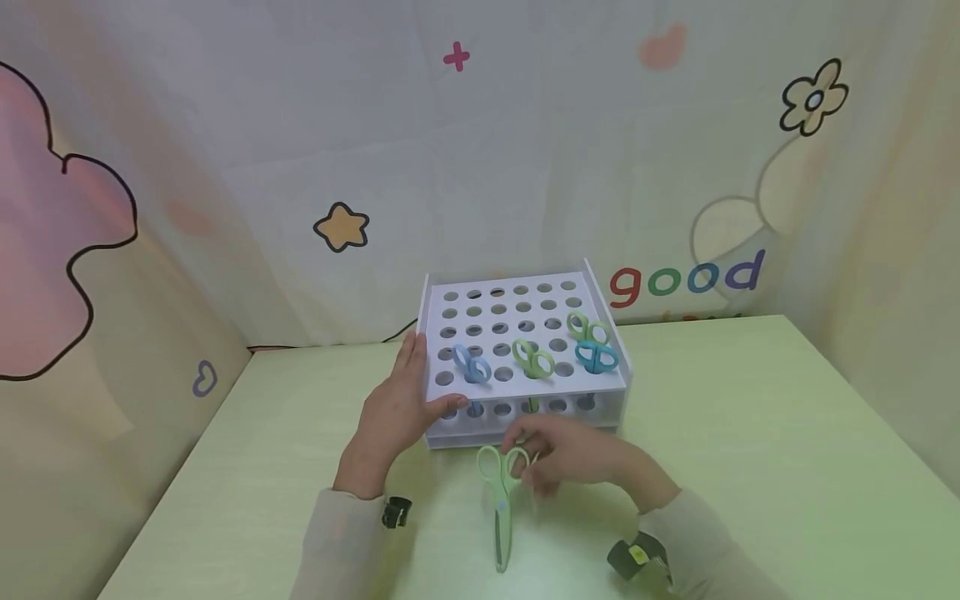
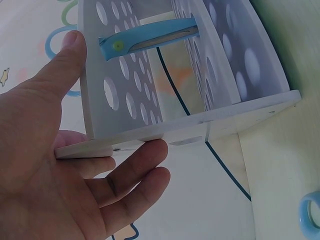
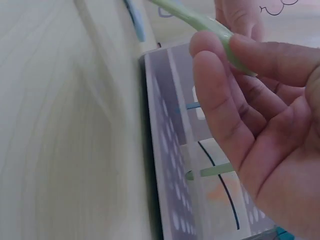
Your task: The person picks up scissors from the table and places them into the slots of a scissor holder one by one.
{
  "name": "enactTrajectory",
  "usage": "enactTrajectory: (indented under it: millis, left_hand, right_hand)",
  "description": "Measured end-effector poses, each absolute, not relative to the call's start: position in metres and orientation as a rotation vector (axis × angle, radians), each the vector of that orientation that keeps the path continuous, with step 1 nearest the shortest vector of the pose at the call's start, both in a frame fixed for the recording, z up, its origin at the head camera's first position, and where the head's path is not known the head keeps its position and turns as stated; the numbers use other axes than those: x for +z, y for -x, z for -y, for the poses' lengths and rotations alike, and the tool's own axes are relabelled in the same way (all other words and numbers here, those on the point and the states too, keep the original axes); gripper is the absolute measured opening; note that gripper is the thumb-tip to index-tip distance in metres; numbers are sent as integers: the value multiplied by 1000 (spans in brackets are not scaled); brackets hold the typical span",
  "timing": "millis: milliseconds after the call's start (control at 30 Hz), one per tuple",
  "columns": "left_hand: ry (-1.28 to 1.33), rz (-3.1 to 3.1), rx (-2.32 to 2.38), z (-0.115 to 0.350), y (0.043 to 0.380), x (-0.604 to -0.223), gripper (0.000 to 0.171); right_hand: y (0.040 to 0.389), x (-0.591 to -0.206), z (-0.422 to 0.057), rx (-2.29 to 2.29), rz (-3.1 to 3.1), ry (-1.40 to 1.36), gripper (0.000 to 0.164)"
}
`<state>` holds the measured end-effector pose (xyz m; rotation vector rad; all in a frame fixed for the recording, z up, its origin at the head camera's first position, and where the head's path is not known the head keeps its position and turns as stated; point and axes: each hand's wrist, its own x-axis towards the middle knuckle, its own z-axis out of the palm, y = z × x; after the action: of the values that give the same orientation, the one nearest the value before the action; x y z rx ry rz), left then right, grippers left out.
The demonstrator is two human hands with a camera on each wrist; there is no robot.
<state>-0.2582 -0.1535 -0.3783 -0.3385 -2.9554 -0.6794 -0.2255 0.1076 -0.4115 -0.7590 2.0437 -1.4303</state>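
Observation:
A white rack [image 1: 513, 387] with rows of round holes stands on the table. My left hand [image 1: 393, 408] grips its left side panel, thumb at the front edge [image 2: 75, 45] and fingers behind the panel. My right hand [image 1: 562, 454] pinches light green scissors [image 1: 501, 500] by one handle loop, in front of the rack, blades pointing down. In the right wrist view thumb and fingertips press the green handle [image 3: 210, 25]. Blue scissors [image 1: 472, 367], green scissors [image 1: 534, 360], teal scissors [image 1: 596, 357] and further green scissors [image 1: 588, 327] stand in holes, handles up.
The pale green table [image 1: 720, 442] reaches out on both sides of the rack. A patterned curtain [image 1: 525, 167] hangs right behind it. A light blue ring [image 2: 306, 216] shows on the table at the edge of the left wrist view.

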Motion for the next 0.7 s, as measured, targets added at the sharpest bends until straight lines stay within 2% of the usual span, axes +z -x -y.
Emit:
enactTrajectory:
  millis: [233,700]
  left_hand:
    - [335,2958,-678,154,259,-380,114]
    - [329,2968,-699,154,258,-378,113]
  right_hand:
    - [223,-400,-112,-1485,-2047,834,19]
    - [222,-384,-127,-1648,-2079,819,16]
